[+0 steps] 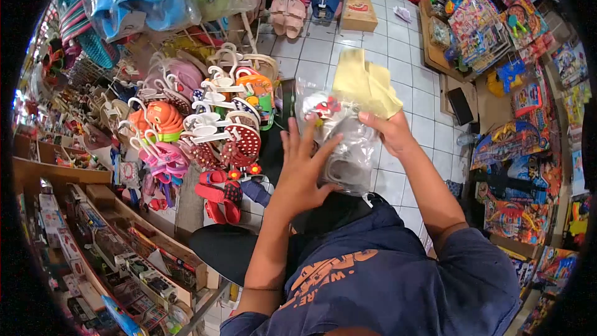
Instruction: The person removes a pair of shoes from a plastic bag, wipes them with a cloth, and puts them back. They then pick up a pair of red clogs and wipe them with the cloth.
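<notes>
A clear plastic bag (348, 168) with a pair of grey sandals inside is in front of me, above my lap. A red and white figure decoration (324, 106) shows through its upper left. My right hand (390, 132) is closed at the bag's upper right, thumb on top. A folded pale yellow cloth (365, 84) sticks out beyond that thumb; whether the fingers grip it too is hidden. My left hand (301, 165) has its fingers spread along the bag's left side, touching the plastic.
Many children's sandals on white hangers (214, 118) crowd the left. Bagged blue clogs (140, 0) hang above them. Red sandals (221, 196) are low beside my knee. Packaged toys (510, 218) line the right. A cardboard box (359, 14) stands on the tiled floor (401, 174).
</notes>
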A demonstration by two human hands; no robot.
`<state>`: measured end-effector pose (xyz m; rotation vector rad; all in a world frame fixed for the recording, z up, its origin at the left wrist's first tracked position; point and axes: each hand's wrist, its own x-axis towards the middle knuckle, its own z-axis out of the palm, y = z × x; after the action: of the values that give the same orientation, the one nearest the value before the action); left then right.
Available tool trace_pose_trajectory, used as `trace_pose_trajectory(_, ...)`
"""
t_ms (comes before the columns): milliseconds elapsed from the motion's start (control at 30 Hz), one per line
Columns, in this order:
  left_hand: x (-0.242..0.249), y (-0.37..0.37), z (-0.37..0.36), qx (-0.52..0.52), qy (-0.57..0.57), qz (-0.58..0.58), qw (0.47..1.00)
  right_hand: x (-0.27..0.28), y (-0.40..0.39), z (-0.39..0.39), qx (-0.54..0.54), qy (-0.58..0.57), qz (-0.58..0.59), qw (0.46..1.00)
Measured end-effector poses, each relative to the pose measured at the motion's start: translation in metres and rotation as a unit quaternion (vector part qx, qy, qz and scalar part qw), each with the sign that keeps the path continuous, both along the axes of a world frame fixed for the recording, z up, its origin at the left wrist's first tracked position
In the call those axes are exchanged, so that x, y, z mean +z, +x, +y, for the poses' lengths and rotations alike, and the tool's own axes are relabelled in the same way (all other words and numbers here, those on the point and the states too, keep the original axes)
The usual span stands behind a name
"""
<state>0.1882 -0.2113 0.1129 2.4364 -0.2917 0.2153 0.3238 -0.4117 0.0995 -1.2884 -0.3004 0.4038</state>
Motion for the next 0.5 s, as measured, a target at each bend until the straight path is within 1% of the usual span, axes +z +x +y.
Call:
trace_pose_trajectory(33, 0.012, -0.002, -0.002, 0.010, 0.000, -0.003, 1.000, 0.025, -0.003, -0.002, -0.014, -0.094, -0.037, 0.995)
trace_pose_trajectory(67, 0.019, -0.005, -0.003, 0.020, 0.000, -0.005, 1.000, 0.039, -0.006, -0.005, -0.020, -0.096, -0.039, 0.994)
trace_pose_trajectory(100, 0.018, -0.007, -0.003, 0.016, -0.002, -0.006, 1.000, 0.049, -0.011, -0.008, -0.037, -0.184, -0.198, 0.962)
trace_pose_trajectory(133, 0.015, -0.010, -0.002, -0.020, -0.165, -0.007, 0.986, 0.057, -0.018, -0.009, -0.050, -0.268, -0.348, 0.897)
trace_pose_trajectory(167, 0.011, -0.014, -0.002, -0.053, -0.323, -0.007, 0.945, 0.064, -0.030, -0.002, -0.075, -0.224, -0.381, 0.894)
trace_pose_trajectory(200, 0.001, -0.022, -0.003, -0.051, -0.326, -0.005, 0.944, 0.062, -0.040, 0.003, -0.073, -0.226, -0.379, 0.894)
trace_pose_trajectory(233, -0.012, -0.032, -0.004, -0.051, -0.535, 0.098, 0.837, 0.059, -0.050, 0.006, -0.042, -0.236, -0.476, 0.846)
trace_pose_trajectory(267, -0.007, -0.037, -0.005, -0.046, -0.710, 0.194, 0.675, 0.055, -0.062, 0.010, -0.010, -0.243, -0.565, 0.788)
trace_pose_trajectory(300, 0.002, -0.047, -0.006, 0.023, -0.734, 0.216, 0.644, 0.056, -0.078, 0.015, 0.030, -0.269, -0.541, 0.797)
trace_pose_trajectory(333, -0.029, -0.054, 0.001, -0.039, -0.761, 0.159, 0.627, 0.057, -0.094, 0.019, 0.070, -0.294, -0.515, 0.802)
trace_pose_trajectory(367, -0.035, -0.059, 0.005, 0.026, -0.759, 0.186, 0.624, 0.044, -0.106, 0.022, 0.095, -0.306, -0.485, 0.813)
trace_pose_trajectory(400, -0.040, -0.061, 0.008, 0.091, -0.753, 0.212, 0.617, 0.036, -0.110, 0.026, 0.101, -0.307, -0.482, 0.815)
trace_pose_trajectory(433, -0.049, -0.063, 0.013, 0.096, -0.755, 0.213, 0.613, 0.030, -0.114, 0.029, 0.134, -0.327, -0.479, 0.804)
trace_pose_trajectory(467, -0.059, -0.063, 0.019, 0.077, -0.772, 0.211, 0.595, 0.027, -0.116, 0.031, 0.166, -0.346, -0.478, 0.790)
trace_pose_trajectory(500, -0.067, -0.063, 0.026, 0.056, -0.788, 0.206, 0.578, 0.029, -0.114, 0.032, 0.164, -0.323, -0.475, 0.802)
